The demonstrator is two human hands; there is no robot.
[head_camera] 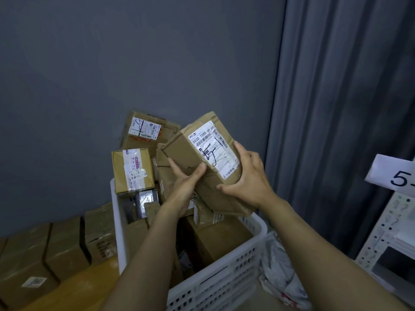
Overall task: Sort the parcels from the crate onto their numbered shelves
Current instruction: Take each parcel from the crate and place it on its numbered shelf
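Both hands hold a crumpled brown cardboard parcel tilted above the white plastic crate. Its white shipping label faces me, with a handwritten "5-1" on it. My left hand grips its lower left side, thumb on the front face. The right edge and underside are gripped by my right hand. Several more cardboard parcels fill the crate, among them a taped box marked "5" and a larger box behind it.
A white metal shelf stands at the right edge with a paper sign reading "5-". A white plastic mailer bag lies between crate and shelf. Brown cartons are stacked at the lower left. A grey wall and curtain lie behind.
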